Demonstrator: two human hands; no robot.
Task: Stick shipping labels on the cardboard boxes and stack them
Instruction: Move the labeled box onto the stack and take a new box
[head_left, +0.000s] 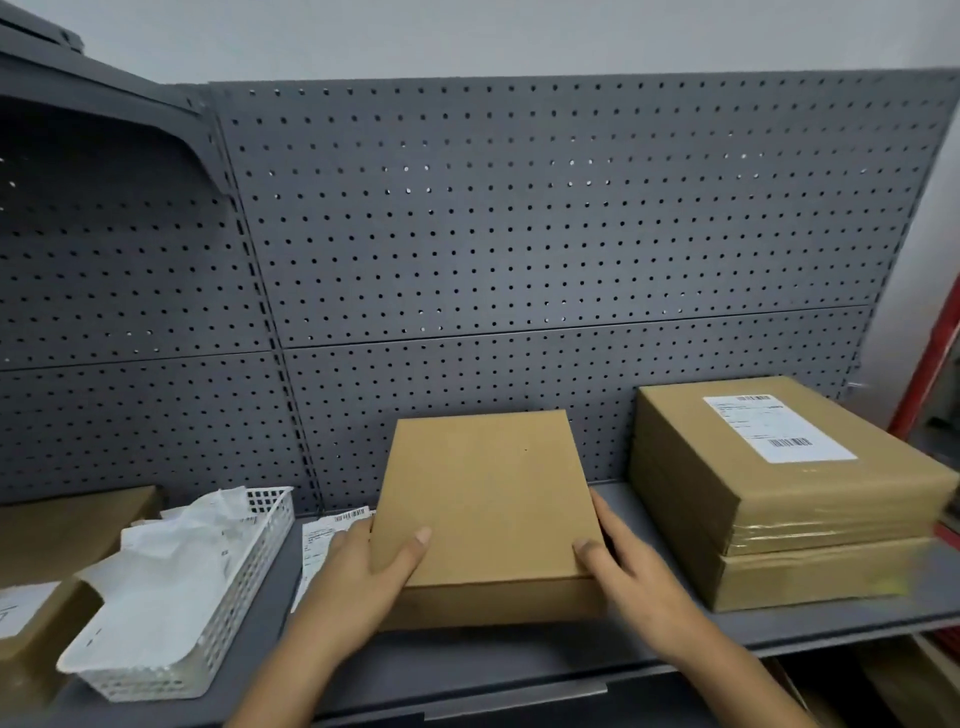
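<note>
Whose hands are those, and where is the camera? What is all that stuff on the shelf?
There is no machine here, just a person. The camera sits on their head and looks down, so you see their hands. The left hand and right hand grip the sides of a plain cardboard box, thumbs on top; no label showing. To the right is a stack of boxes, and the top one wears a white shipping label. To the left, a white basket holds crumpled white paper. More printed labels lie behind the left hand. The things sit on a grey shelf.
</note>
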